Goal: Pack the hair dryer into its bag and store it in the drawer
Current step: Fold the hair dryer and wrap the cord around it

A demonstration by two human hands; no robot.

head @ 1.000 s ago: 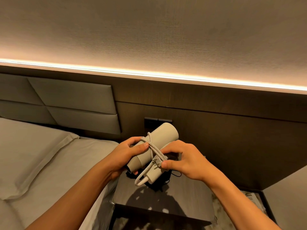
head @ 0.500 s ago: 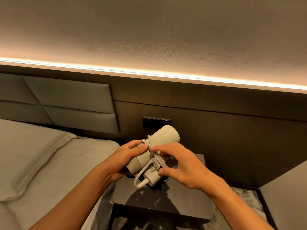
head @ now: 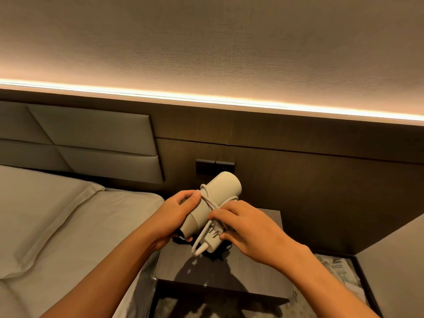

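A white hair dryer (head: 223,187) is held tilted above the dark nightstand (head: 241,269), its barrel pointing up and right. Its white cord (head: 210,201) is wound around the barrel, with a loop hanging below the folded handle (head: 212,242). My left hand (head: 175,213) grips the lower part of the barrel, thumb on the cord. My right hand (head: 245,226) covers the handle and presses the cord against it. A dark bag (head: 220,250) lies on the nightstand under the dryer, mostly hidden. No drawer front shows.
A bed with grey linen and a pillow (head: 39,216) lies at the left. A dark wall panel with a switch plate (head: 214,166) stands behind the nightstand. Printed paper (head: 339,269) lies low at the right, beside a grey surface (head: 394,271).
My right hand has slid from the side of the handle up and over it, onto the wound cord. The dryer and left hand have barely moved.
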